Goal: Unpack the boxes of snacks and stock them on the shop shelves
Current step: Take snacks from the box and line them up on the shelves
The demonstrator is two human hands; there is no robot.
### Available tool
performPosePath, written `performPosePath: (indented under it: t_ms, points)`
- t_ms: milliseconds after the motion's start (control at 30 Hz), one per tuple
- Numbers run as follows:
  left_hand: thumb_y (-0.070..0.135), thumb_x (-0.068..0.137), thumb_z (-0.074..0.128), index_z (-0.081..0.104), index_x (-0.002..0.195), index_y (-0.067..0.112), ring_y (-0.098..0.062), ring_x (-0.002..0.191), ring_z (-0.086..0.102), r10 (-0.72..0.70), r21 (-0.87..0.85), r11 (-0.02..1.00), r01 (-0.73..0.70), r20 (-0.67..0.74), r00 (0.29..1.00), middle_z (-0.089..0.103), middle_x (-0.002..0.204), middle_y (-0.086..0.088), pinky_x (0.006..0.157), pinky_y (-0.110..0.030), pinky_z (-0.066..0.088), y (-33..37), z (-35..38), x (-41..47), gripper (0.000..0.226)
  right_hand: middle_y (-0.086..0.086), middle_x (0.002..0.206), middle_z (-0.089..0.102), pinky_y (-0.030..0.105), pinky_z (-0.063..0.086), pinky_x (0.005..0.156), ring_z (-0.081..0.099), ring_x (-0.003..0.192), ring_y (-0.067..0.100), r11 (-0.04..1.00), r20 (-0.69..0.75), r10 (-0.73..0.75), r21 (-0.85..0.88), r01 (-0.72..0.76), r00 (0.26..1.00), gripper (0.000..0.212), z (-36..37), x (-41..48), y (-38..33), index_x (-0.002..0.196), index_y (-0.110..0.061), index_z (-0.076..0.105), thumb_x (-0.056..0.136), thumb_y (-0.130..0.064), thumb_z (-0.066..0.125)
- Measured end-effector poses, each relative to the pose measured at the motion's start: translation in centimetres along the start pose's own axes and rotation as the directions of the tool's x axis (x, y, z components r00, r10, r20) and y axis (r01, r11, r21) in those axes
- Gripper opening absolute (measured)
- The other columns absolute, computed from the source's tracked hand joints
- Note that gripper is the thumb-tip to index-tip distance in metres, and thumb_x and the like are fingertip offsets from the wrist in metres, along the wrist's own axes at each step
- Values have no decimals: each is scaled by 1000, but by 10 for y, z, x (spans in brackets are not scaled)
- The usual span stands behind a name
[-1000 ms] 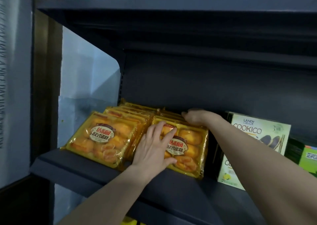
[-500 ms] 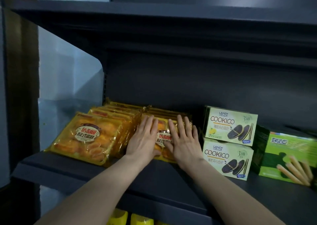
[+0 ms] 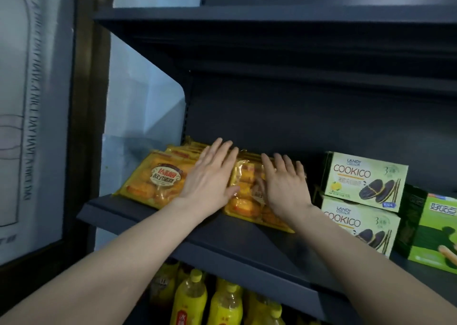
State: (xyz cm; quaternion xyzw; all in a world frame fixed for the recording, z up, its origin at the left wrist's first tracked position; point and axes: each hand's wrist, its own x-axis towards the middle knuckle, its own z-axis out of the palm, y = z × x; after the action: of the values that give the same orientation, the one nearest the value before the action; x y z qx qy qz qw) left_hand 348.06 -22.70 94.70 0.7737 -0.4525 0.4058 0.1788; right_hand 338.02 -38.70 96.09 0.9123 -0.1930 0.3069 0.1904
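Two rows of yellow cake packs lean back on the dark shelf (image 3: 222,248). The left row's front pack (image 3: 155,181) shows its round label. My left hand (image 3: 210,176) lies flat with straight fingers across the gap between the rows. My right hand (image 3: 284,186) presses flat on the front pack of the right row (image 3: 247,201), covering most of its label. Both hands hold nothing.
Two stacked green COOKICO boxes (image 3: 363,176) stand right of the packs, then a green biscuit-stick box (image 3: 437,233). Yellow drink bottles (image 3: 190,297) fill the shelf below. Another shelf (image 3: 272,27) hangs overhead. A glass door frame (image 3: 86,126) is at the left.
My right hand came from behind the right row to its front face, beside the left hand. Since half a second ago both hands stay flat on the packs while the view shifted.
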Motion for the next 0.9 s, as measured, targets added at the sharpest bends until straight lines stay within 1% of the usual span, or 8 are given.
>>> performPosePath:
  t_ms: [133,267,333,433,667,733,800,900]
  points:
    - [74,83,45,-4,156,17,-21,149,-14,-64,-25,997,69,151,986,-11,163,-3,122,-38,-5,-79,-26,-30,105,13,164,17,50,20,122,17,151,33,975,-92,-116,180,131,989,66,-14,0,-78,159,-24,14,102,-52,35]
    - [84,73,35,-22,152,19,-23,143,-31,-91,-44,991,124,454,886,-32,157,-3,120,-45,-10,-144,-22,-57,117,9,167,-5,53,10,123,-4,153,33,964,76,-235,142,223,969,74,-6,-6,-142,158,-34,-1,93,-68,9]
    - [75,82,45,-27,150,20,-25,141,-35,-67,-98,985,141,535,842,-37,154,-3,120,-50,-7,-155,-9,-61,113,8,164,-19,53,2,123,-16,151,32,979,189,-198,80,186,962,72,0,-3,-149,157,-35,-11,97,-67,13]
    - [64,86,54,-32,147,23,-28,139,-38,-47,-163,975,155,527,849,-46,148,-2,119,-55,-4,-150,9,-54,113,9,161,-29,52,-5,123,-23,149,34,993,302,-118,22,117,946,79,4,6,-146,154,-35,-22,100,-63,28]
    - [55,84,64,-41,140,33,-35,136,-41,-173,-91,966,241,465,868,-53,143,-5,118,-60,-4,-138,40,-25,120,15,159,-32,50,-8,122,-27,146,38,990,316,-80,-83,111,945,95,23,49,-144,151,-27,-30,99,-55,45]
    - [54,84,66,-37,143,33,-36,136,-41,-199,-84,962,259,435,878,-53,144,-5,118,-60,-4,-137,44,-24,120,16,161,-27,51,-8,122,-24,147,39,990,329,-101,-60,127,939,101,24,56,-144,153,-26,-26,96,-53,53]
    - [55,83,67,-35,144,34,-34,134,-45,-185,-130,957,260,420,889,-54,143,-2,117,-60,-5,-139,46,-29,120,16,165,-5,50,-2,123,-10,151,38,989,292,-148,23,148,945,100,18,65,-140,157,-26,-10,91,-60,56]
    - [77,68,63,-34,144,37,-24,131,-50,-146,-215,943,253,416,897,-55,142,6,114,-58,-16,-141,48,-35,129,7,153,36,47,30,117,33,143,30,953,148,-52,302,6,988,66,3,94,-121,151,-29,27,96,-63,41]
